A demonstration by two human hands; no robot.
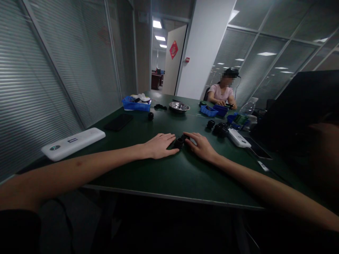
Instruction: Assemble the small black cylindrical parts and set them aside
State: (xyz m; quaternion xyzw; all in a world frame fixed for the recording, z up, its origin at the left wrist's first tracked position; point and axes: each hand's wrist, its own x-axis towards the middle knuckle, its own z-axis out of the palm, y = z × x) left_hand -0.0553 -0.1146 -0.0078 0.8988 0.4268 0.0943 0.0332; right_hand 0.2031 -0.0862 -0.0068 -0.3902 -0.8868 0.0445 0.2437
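Note:
On the green table [159, 176], two small black round parts lie between my hands. My left hand [161, 145] rests palm down with its fingers stretched out, its thumb and fingertips beside the left black part [179, 143], which shows a ring-shaped opening. My right hand [200, 146] has its thumb and fingers around the right black part [185, 137]. That part is partly hidden by the fingers. The two black parts are close together; whether they touch is too small to tell.
A white power bank [74, 143] and black phone [119, 122] lie left. Ahead are a blue basket [136, 105], metal bowl [179, 107] and single black part [150, 116]. At right are several black parts [221, 129], a bottle [242, 114] and a seated person [221, 92].

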